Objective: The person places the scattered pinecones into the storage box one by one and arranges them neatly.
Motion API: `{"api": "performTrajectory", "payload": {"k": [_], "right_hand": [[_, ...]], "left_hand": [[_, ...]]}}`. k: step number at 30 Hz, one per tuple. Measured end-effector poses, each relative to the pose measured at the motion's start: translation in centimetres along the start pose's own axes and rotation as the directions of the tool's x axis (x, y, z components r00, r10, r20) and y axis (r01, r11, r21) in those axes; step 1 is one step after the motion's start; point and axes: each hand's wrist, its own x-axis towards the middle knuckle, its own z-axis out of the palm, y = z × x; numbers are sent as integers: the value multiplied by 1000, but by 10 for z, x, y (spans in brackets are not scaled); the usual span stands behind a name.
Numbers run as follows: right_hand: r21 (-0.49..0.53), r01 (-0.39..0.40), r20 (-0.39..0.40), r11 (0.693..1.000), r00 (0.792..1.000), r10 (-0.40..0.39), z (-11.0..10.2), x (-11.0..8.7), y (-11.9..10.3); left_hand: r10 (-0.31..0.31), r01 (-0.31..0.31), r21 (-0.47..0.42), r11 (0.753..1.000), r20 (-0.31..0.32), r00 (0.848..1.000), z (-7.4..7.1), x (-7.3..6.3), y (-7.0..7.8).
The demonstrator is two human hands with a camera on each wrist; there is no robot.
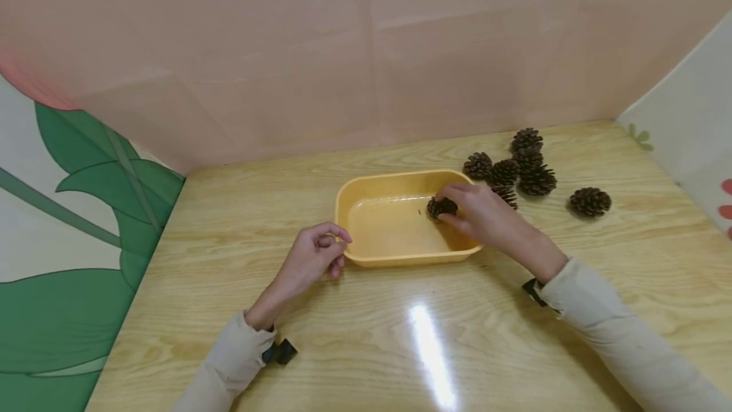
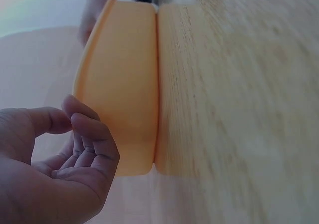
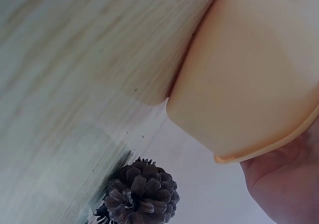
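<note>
A yellow plastic basin (image 1: 389, 229) lies on the wooden table in the head view. My right hand (image 1: 486, 212) reaches over its right end and pinches a pine cone (image 1: 436, 208) just inside it. At the near left corner, my left hand (image 1: 311, 254) pinches the basin's rim between thumb and fingers. The left wrist view shows that hand (image 2: 65, 159) against the basin's outer side (image 2: 124, 79). In the right wrist view the basin wall (image 3: 239, 79) hides the held cone, and only part of the right hand (image 3: 291, 184) shows.
Several pine cones (image 1: 536, 180) are clustered behind and right of the basin. Another cone (image 1: 590, 201) lies apart, farther right. A pinkish cloth-like wall (image 1: 354, 68) borders the table's back, with painted panels (image 1: 114, 208) at the sides.
</note>
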Motion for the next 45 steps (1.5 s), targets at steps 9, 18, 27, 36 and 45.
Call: {"api": "performTrajectory", "payload": {"k": [9,18,27,36,45], "right_hand": [[-20,30,-21,999,999,-30,-1,-2,-1],[-87,33,-93,996,995,-41,-13,-4,-5],[-152,1,-216,988,976,-34,-24,-10,-6],[-153,-13,-249,988,968,-26,-39,-20,-5],[-153,-147,-177,977,977,120,-55,-32,0]], "left_hand": [[4,-4,-8,1000,4,1000,0,-2,0],[12,-12,-17,1000,-3,1000,0,-1,-1],[14,-14,-15,1000,-6,1000,0,-1,0],[21,-21,-20,1000,-6,1000,0,-1,0],[41,-41,-14,999,8,999,-2,1,-4]]}}
